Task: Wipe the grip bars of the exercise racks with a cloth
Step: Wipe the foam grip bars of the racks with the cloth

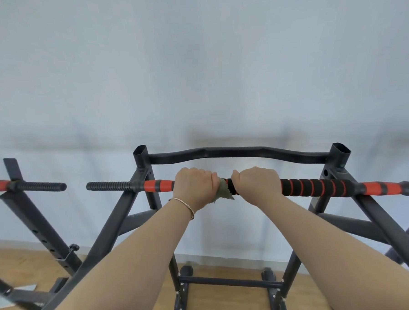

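Observation:
A black exercise rack (121,213) carries a long grip bar (319,186) with red and black padding, running left to right in front of me. My left hand (194,187) grips the bar with a grey-green cloth (224,191) wrapped under its fingers; a corner of the cloth hangs out on the right. My right hand (257,181) grips the bar just to the right of the cloth, nearly touching the left hand. A thin bracelet sits on my left wrist.
A wavy black bar (234,152) spans the rack's two upright tubes behind the grip bar. A second rack (34,187) with a ribbed black handle stands at the left. A pale wall is close behind; a wooden floor (19,264) lies below.

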The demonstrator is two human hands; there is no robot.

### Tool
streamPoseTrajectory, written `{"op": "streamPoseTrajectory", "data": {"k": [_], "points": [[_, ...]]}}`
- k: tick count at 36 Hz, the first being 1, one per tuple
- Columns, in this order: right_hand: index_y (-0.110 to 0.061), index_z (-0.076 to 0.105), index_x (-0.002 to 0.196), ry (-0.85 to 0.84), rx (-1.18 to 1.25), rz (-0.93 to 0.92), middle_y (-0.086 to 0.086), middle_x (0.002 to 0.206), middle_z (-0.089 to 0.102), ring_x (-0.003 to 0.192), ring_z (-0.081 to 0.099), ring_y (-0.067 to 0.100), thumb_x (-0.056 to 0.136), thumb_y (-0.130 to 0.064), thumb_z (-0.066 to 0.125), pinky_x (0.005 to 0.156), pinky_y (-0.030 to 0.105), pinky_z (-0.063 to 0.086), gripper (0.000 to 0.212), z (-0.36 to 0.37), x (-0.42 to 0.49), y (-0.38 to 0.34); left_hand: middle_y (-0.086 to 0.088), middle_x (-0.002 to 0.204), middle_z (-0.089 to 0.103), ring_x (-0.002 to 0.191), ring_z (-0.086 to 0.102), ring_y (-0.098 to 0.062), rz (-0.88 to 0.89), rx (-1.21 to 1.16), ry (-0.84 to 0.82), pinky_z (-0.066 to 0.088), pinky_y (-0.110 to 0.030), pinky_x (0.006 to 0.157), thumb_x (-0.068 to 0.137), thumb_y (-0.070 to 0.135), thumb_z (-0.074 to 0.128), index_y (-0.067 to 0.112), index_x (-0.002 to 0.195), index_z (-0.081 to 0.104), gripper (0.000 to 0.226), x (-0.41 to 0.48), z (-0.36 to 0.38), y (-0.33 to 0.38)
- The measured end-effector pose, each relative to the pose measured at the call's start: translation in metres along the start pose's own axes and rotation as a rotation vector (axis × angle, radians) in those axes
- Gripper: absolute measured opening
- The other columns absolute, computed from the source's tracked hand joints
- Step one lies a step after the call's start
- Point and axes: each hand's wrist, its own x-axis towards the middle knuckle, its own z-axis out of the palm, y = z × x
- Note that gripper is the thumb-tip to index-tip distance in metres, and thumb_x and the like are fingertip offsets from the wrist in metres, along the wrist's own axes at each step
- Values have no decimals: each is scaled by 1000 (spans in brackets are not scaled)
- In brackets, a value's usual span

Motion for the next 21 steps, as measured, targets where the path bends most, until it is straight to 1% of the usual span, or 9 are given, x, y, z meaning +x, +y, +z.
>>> {"op": "streamPoseTrajectory", "data": {"k": [4,6,9,12,14,15,16,18,21], "points": [[-16,54,77,283,27,28,-2,48,29,38,33,23,72,-7,73,46,23,29,21,23,-9,-6,0,64,37,62,50,-22,46,10,-5,39,-29,58,92,25,49,16,86,40,15,-7,0,-1],[-16,51,66,431,117,48,-1,47,33,39,31,23,78,-13,74,46,26,25,26,30,-11,-4,1,65,37,63,49,-22,33,14,-23,37,-29,56,91,26,49,16,90,45,12,-9,-1,-7],[-18,49,66,538,203,88,-3,57,45,52,36,20,101,-40,43,56,31,26,42,37,-14,-4,2,63,39,60,50,-22,-24,15,-64,39,-30,57,89,29,52,16,94,46,15,-15,3,-25],[-17,54,74,529,211,101,-4,63,46,57,41,19,102,-46,37,59,32,28,44,38,-16,-4,2,71,55,64,54,-24,-48,31,-58,40,-34,66,89,22,51,16,108,48,20,-22,11,-36],[-17,57,86,421,108,33,-3,66,45,57,46,21,98,-39,50,56,32,29,26,32,-14,-1,1,74,57,78,54,-29,-93,16,-28,37,-42,82,90,19,49,18,110,53,20,-22,11,-35],[-19,56,101,307,36,-50,-1,73,48,61,49,23,96,-32,56,54,32,32,14,26,-10,3,0,78,59,89,53,-32,-121,-1,2,34,-48,91,90,20,51,19,105,57,17,-20,8,-32],[-22,49,117,157,-12,-91,1,83,51,68,51,24,95,-26,56,55,33,36,23,19,-3,7,-3,83,60,97,52,-34,-130,-14,39,32,-51,97,89,22,53,19,100,60,14,-17,6,-29],[-21,38,124,-85,-2,-134,1,90,50,79,50,25,95,-17,50,59,34,44,31,1,12,14,-5,83,57,89,51,-32,-77,-25,56,38,-47,89,91,24,50,17,93,60,13,-12,2,-21],[-14,40,103,-152,79,-103,3,81,48,78,49,27,96,-12,39,66,36,48,7,-12,30,8,-1,73,45,67,47,-25,-32,-83,8,46,-38,69,91,19,51,15,96,52,7,-13,8,-13]]}}
